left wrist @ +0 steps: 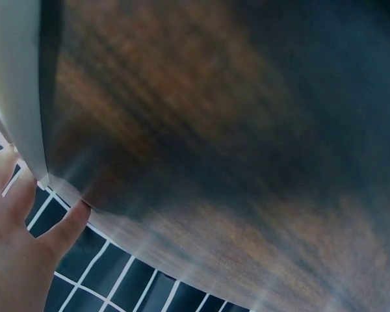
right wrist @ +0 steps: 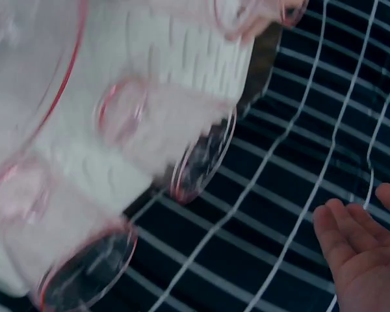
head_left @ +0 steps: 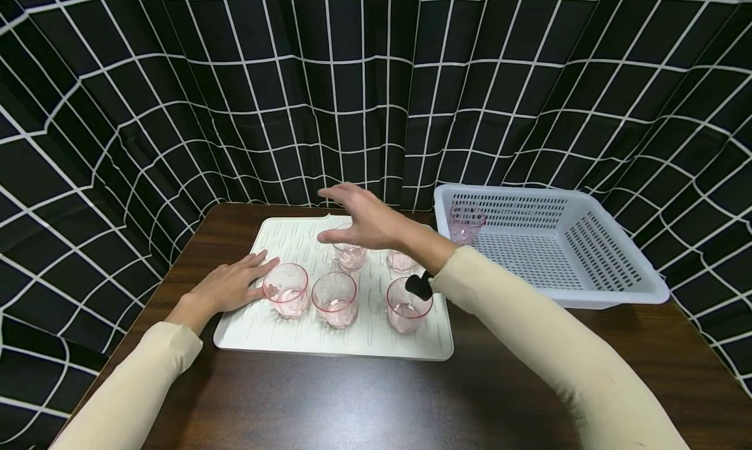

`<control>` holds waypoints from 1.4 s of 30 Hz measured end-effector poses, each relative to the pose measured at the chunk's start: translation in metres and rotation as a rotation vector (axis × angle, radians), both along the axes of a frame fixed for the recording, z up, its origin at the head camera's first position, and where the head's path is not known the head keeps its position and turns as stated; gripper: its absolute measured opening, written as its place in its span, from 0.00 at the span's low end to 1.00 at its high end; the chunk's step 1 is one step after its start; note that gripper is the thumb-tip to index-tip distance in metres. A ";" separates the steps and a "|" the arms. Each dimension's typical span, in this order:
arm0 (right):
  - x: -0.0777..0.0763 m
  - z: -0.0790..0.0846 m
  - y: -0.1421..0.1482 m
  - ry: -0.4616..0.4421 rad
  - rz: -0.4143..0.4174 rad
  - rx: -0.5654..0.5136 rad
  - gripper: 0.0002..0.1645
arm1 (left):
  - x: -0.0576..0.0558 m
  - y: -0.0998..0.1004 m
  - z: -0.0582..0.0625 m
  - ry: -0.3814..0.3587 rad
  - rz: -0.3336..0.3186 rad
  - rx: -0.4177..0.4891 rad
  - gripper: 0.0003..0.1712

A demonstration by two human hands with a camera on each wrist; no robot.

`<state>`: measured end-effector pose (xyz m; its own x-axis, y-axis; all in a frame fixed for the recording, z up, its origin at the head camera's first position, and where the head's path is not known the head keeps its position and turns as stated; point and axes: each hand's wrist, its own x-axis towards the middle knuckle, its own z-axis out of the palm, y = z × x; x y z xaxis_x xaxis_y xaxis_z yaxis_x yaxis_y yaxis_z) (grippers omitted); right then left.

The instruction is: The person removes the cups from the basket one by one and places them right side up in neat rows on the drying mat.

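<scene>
Several clear pink-rimmed glasses stand upright on a white ridged tray (head_left: 305, 339). My left hand (head_left: 235, 283) lies at the tray's left edge with its fingers spread, beside the front-left glass (head_left: 286, 292); I cannot tell whether they touch. In the left wrist view that hand (left wrist: 26, 240) shows at the lower left. Above the back-left glass (head_left: 351, 257) hovers my right hand (head_left: 367, 218), fingers extended, thumb apart, holding nothing. The right wrist view has this hand (right wrist: 364, 253) at the lower right, apart from a nearby glass (right wrist: 169, 130). My right forearm partly hides the back-right glass (head_left: 401, 260).
A pale plastic basket (head_left: 611, 241) sits right of the tray, with one pink glass (head_left: 467, 225) in its left end. Both stand on a dark wooden table (head_left: 294, 404). Behind hangs a black curtain (head_left: 364, 97) with a white grid. A black object (head_left: 419, 285) is by my right cuff.
</scene>
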<state>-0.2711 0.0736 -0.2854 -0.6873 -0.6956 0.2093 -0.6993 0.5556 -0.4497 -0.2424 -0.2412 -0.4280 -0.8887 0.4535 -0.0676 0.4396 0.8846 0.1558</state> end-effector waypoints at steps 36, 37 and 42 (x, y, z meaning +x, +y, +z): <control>-0.059 -0.043 0.216 -0.379 -0.509 0.033 0.54 | -0.001 0.001 -0.003 -0.024 0.033 -0.006 0.42; -0.059 -0.044 0.216 -0.389 -0.505 0.044 0.55 | -0.001 0.001 -0.003 -0.025 0.033 -0.008 0.42; -0.059 -0.049 0.219 -0.414 -0.504 0.060 0.56 | -0.001 0.002 -0.001 -0.030 0.032 -0.007 0.41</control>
